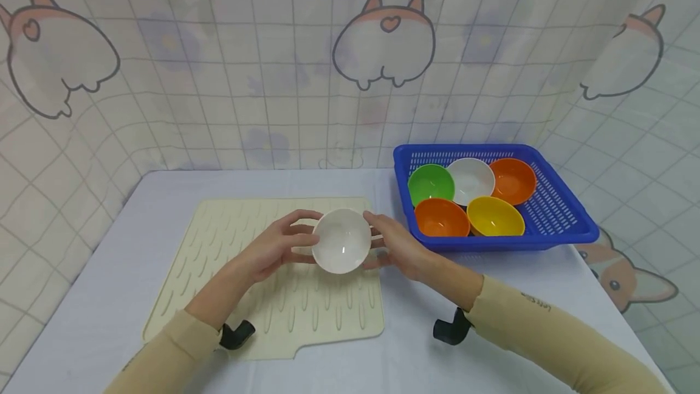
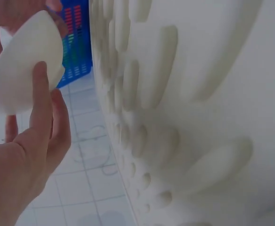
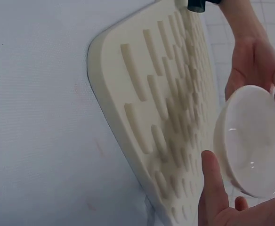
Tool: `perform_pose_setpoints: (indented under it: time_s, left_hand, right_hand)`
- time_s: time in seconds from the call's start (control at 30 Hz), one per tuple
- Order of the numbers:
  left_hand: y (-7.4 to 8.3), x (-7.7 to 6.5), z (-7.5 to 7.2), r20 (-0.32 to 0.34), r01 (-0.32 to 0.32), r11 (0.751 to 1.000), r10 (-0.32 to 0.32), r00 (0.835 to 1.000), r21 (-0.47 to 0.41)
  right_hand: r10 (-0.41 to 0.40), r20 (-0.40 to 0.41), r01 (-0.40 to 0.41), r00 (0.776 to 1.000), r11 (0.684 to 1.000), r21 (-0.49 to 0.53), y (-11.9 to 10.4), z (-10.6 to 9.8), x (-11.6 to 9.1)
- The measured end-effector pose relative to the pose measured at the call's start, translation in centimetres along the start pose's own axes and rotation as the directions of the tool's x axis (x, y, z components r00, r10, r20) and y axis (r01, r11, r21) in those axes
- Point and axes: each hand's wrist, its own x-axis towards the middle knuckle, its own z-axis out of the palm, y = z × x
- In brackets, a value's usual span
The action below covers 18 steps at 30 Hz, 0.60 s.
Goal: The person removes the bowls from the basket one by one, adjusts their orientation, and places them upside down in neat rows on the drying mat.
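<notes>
A small white bowl [image 1: 341, 242] is held up above a cream ridged drying mat [image 1: 328, 303], its hollow side tilted toward the head camera. My left hand [image 1: 274, 247] grips the bowl's left side, with fingers spread along its outer wall in the left wrist view. On the opposite side my right hand [image 1: 401, 248] holds it, thumb near the upper rim and the other fingers partly hidden behind. The right wrist view shows the glossy inside of the bowl [image 3: 255, 141] between both hands.
A blue plastic basket [image 1: 563, 239] stands at the back right of the white-covered table [image 1: 437, 369]. In it sit a green bowl [image 1: 431, 184], another white bowl [image 1: 471, 181], a yellow bowl [image 1: 496, 217] and two orange bowls [image 1: 442, 219]. A patterned curtain [image 1: 295, 102] hangs behind.
</notes>
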Motion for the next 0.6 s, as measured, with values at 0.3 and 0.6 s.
perform_pose_setpoints:
  time_s: [0.3,0.6]
  left_hand:
    - [0.59,-0.23,-0.09,0.057,-0.227,0.902,0.222,0.973,0.367]
    - [0.54,-0.69,0.55,0.184,-0.46,0.67,0.442,0.878,0.583]
  right_hand:
    - [0.059,0.01,-0.059,0.998,0.998,0.033,0.41,-0.34,0.28]
    - [0.088,0.006,-0.088,0.996,0.996,0.007,-0.06,-0.08,0.63]
